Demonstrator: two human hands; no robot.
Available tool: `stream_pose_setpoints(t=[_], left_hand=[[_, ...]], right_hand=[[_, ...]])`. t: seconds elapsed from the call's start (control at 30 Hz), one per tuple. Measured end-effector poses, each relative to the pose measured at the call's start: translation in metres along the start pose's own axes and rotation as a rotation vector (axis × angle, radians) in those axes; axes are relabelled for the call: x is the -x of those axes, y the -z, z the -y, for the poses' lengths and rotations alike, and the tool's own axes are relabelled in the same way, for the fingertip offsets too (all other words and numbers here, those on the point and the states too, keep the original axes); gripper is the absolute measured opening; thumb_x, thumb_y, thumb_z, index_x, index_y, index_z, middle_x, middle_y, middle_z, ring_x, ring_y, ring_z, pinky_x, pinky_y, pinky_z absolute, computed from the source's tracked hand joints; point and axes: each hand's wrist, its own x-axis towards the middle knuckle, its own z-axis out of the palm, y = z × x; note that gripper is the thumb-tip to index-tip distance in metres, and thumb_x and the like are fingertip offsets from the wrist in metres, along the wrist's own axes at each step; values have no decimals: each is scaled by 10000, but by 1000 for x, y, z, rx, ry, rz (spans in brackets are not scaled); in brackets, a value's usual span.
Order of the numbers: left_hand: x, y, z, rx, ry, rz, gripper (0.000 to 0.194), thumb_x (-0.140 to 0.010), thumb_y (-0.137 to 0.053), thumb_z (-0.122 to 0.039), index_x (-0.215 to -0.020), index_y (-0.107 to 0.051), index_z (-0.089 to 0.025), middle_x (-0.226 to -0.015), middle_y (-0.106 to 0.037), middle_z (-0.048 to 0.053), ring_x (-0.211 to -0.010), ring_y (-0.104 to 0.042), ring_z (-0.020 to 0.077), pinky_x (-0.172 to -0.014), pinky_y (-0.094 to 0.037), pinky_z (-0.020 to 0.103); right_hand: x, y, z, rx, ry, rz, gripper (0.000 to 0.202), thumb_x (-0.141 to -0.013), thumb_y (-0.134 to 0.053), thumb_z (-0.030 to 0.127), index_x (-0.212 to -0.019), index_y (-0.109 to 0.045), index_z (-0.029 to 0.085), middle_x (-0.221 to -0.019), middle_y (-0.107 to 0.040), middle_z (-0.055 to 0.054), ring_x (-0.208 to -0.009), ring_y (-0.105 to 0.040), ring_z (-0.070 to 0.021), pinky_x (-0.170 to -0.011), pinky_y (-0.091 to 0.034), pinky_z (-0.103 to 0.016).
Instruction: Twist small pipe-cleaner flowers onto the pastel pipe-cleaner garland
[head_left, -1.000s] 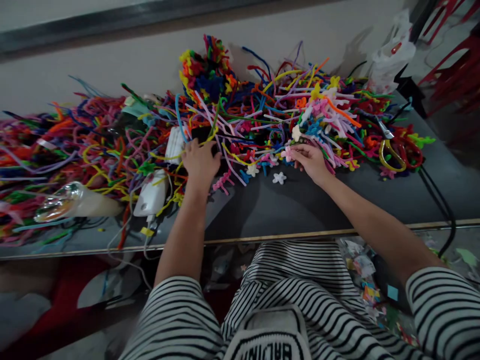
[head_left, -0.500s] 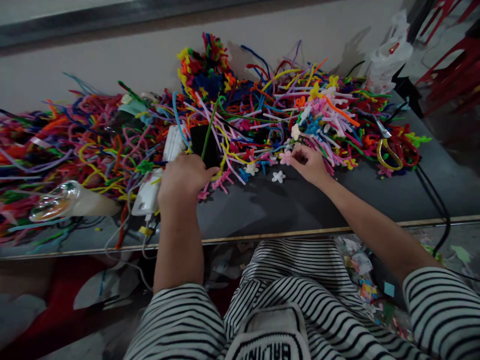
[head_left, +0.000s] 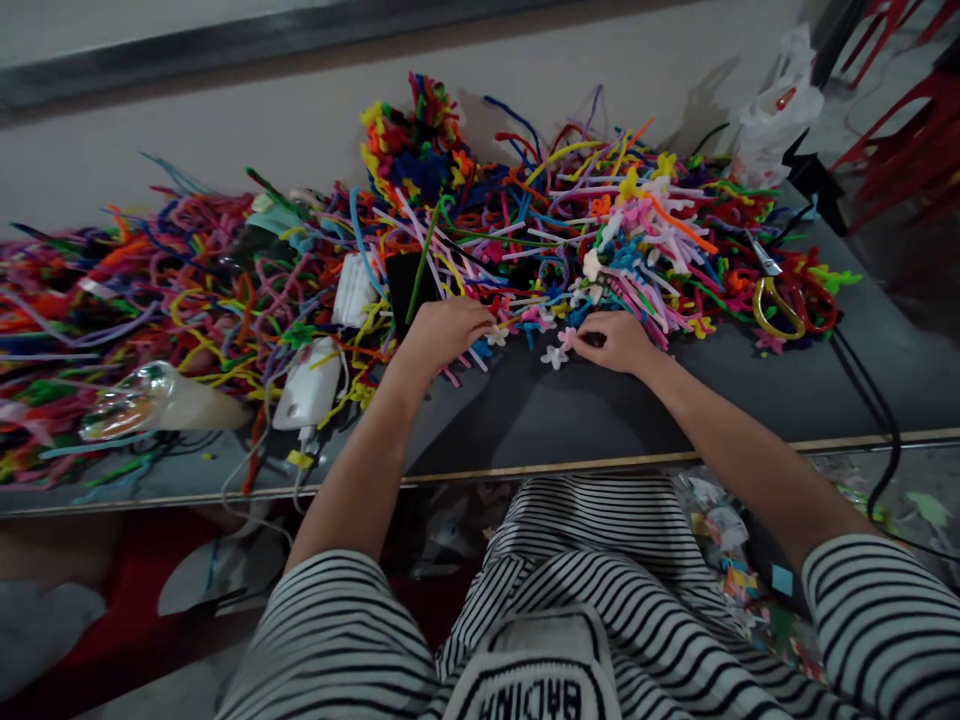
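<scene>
My right hand [head_left: 619, 341] is closed in a pinch on a pink pipe-cleaner flower [head_left: 568, 338] just above the table's dark top. Right below it lies a white pipe-cleaner flower [head_left: 554, 357]. My left hand [head_left: 448, 330] reaches over the near edge of the pile, its fingers stretched to the right, apparently holding nothing. Close to those fingertips is a cream flower [head_left: 496, 335]. Pink stems stick out under the left palm, partly hidden by it. A bundle of pink, blue and white flowers on stems [head_left: 634, 250] rests behind my right hand.
Tangled pipe cleaners [head_left: 202, 250] cover the back and left of the table. Scissors [head_left: 776, 300] lie at the right, beside a black cable. A white power adapter [head_left: 307, 385], a dark phone-like slab [head_left: 405, 280] and a clear plastic cup [head_left: 172, 400] are at the left.
My left hand has moved right, from beside the white adapter and dark slab to the flowers. My right hand has shifted slightly down, bringing the pink flower against the white one.
</scene>
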Motion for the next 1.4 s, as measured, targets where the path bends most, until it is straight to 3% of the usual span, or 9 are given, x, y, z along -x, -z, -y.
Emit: stream_pose_setpoints(t=[0.23, 0.37, 0.47, 0.63, 0.77, 0.93, 1.07, 1.2, 1.4], left_hand=[[4, 39, 29, 298, 98, -225, 273, -934, -589, -435, -1033, -757, -244, -1023, -763, 40, -893, -655, 194, -841, -500, 333], [5, 42, 34, 487, 147, -306, 371, -890, -657, -487, -1121, -735, -208, -900, -761, 21, -727, -623, 140, -711, -480, 279], [6, 27, 18, 389, 91, -204, 349, -889, -637, -482, -1071, -760, -211, -891, -771, 39, -725, -646, 150, -699, -477, 266], [4, -1, -14, 113, -126, 89, 257, -923, -553, -314, -1057, -772, -298, -1115, -767, 19, -1088, -686, 186, -848, -509, 241], [3, 0, -16, 40, -45, 127, 356, -917, -538, -236, -1216, -711, -326, -1143, -767, 16, -1041, -709, 181, -810, -515, 232], [0, 17, -8, 421, 7, 5, 387, -977, -478, -422, -1230, -694, -224, -823, -769, 23, -739, -704, 159, -730, -503, 231], [-6, 19, -14, 575, 101, -195, 355, -949, -494, -438, -951, -742, -184, -686, -697, 13, -622, -627, 134, -639, -458, 225], [-14, 16, -20, 859, 141, -337, 486, -929, -495, -598, -730, -666, -189, -525, -496, -11, -481, -438, 101, -500, -349, 230], [-17, 24, -26, 1152, 178, -418, 565, -862, -509, -748, -697, -602, -215, -497, -285, -54, -418, -248, 79, -421, -230, 240]], right_hand=[[-3, 0, -5, -69, -33, -43, 420, -937, -559, 500, -704, -722, 191, -673, -678, -48, -608, -568, -145, -611, -391, -295], [-3, 0, -6, -122, -49, -64, 344, -930, -561, 432, -784, -742, 178, -707, -694, -49, -601, -580, -142, -609, -404, -288], [-3, -1, -6, -110, -34, -68, 339, -925, -570, 435, -791, -749, 180, -719, -704, -53, -608, -583, -145, -615, -407, -289], [-2, -4, -8, -102, -17, -16, 350, -928, -568, 433, -761, -751, 187, -694, -704, -48, -607, -590, -145, -611, -402, -285], [-2, -4, -8, -102, -9, 18, 378, -940, -553, 434, -742, -761, 189, -665, -704, -38, -586, -587, -137, -598, -385, -281], [-2, -2, -9, -102, -14, 22, 390, -944, -558, 465, -766, -790, 207, -677, -722, -37, -599, -605, -141, -596, -376, -279], [-2, -1, -10, -90, -41, 31, 402, -942, -544, 462, -740, -770, 198, -671, -710, -45, -601, -587, -149, -602, -366, -288], [-3, 0, -11, -59, -28, 50, 456, -945, -518, 492, -671, -732, 196, -614, -656, -49, -579, -545, -151, -596, -337, -301], [-4, 0, -11, -76, -25, 46, 506, -953, -502, 554, -686, -730, 191, -584, -622, -44, -563, -532, -150, -589, -315, -300]])
